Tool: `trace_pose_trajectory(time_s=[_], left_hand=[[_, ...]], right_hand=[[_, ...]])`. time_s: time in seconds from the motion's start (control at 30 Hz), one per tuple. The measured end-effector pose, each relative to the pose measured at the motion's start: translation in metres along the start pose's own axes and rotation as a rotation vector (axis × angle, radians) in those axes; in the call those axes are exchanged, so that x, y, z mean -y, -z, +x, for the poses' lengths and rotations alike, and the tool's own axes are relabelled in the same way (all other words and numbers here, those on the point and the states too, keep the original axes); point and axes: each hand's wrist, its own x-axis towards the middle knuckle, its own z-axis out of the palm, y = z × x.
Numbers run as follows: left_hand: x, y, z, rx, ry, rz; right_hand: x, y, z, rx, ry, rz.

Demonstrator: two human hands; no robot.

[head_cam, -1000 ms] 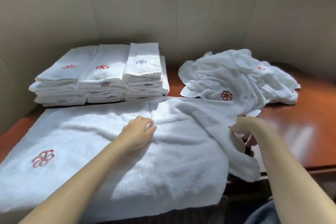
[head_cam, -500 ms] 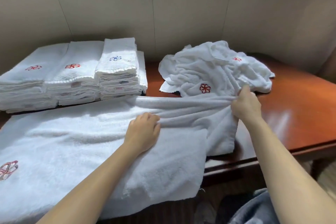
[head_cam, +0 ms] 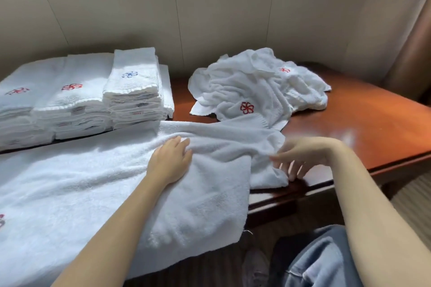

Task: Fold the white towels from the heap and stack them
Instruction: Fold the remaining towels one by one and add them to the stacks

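A large white towel (head_cam: 93,184) lies spread across the near part of the table, its right end bunched and its near edge hanging over the table's front. My left hand (head_cam: 171,161) rests flat on the towel's middle, just below a raised fold. My right hand (head_cam: 300,157) hovers at the bunched right end with fingers spread, the fingertips touching the cloth without gripping it. The heap of unfolded white towels (head_cam: 256,91), with red emblems, sits behind at the back right. Three stacks of folded towels (head_cam: 133,91) stand at the back left.
The reddish wooden table (head_cam: 368,128) shows bare to the right of the towel, and its front edge runs just under my right hand. A beige panelled wall closes off the back. My blue jeans and the floor are visible below the table edge.
My right hand has let go of the towel's far right edge and come down toward the near edge. The towel's right end has dropped into a bunch. My left hand's fingers have flattened.
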Motion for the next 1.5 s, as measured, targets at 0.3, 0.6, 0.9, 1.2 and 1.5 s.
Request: trace_pose_trajectory(time_s=[0.3, 0.6, 0.9, 1.2, 1.5], left_hand=[[0.001, 0.004, 0.002, 0.037, -0.001, -0.006], [0.002, 0.004, 0.0, 0.007, 0.029, -0.032], [-0.002, 0.004, -0.001, 0.003, 0.048, -0.038], [0.022, 0.026, -0.026, 0.024, -0.013, -0.167], [0.118, 0.061, -0.073, -0.062, 0.543, -0.075]], right_hand=[[0.012, -0.038, -0.004, -0.23, 0.301, 0.208], [0.014, -0.006, -0.035, -0.624, 0.577, 0.923], [-0.032, 0.016, -0.05, -0.663, -0.242, 0.023], [0.061, -0.043, 0.02, -0.523, 0.235, -0.492], [0.157, -0.141, 0.111, -0.64, 0.623, -0.681]])
